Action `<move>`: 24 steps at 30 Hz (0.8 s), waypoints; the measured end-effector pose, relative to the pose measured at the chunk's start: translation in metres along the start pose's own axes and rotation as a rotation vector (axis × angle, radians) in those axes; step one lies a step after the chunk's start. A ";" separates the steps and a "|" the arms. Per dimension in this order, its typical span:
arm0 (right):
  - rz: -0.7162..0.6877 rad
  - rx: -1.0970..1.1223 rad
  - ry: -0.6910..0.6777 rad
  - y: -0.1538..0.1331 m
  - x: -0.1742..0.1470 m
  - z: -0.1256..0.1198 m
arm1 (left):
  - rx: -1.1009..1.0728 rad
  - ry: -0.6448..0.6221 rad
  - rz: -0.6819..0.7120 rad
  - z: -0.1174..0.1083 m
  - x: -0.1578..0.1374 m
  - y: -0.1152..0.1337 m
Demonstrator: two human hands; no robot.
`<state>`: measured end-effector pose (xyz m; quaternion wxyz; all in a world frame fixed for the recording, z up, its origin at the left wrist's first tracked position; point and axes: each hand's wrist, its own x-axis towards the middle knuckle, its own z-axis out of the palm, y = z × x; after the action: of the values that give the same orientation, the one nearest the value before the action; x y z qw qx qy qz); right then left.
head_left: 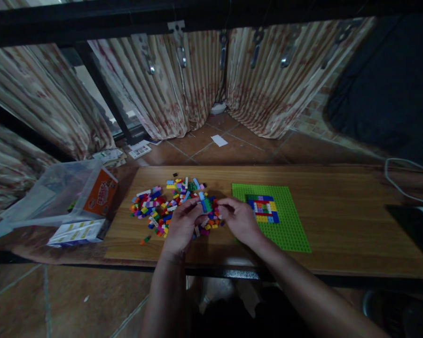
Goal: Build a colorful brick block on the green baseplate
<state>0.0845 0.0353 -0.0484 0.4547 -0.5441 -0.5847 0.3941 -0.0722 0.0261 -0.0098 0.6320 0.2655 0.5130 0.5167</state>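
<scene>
My left hand (182,226) and right hand (240,220) meet over near edge of brick pile (169,204), fingertips pinched together on small green-blue brick piece (206,204) held between them. Piece sits dead centre, equally near both hands; long axis I cannot tell. Pile spreads left and away on tabletop (338,211). Green baseplate (285,220) with partial coloured build (263,209) lies just right of right hand, nearer that side.
</scene>
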 end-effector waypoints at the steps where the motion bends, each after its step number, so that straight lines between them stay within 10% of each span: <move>1: 0.049 0.095 -0.013 -0.001 0.000 -0.001 | 0.020 -0.008 0.010 0.000 0.000 0.000; 24: 0.349 0.623 -0.143 -0.020 -0.004 -0.004 | 0.263 -0.150 0.131 0.012 -0.004 -0.008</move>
<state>0.0824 0.0288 -0.0290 0.4826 -0.4421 -0.3651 0.6622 -0.0579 0.0223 -0.0111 0.5931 0.4169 0.5091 0.4640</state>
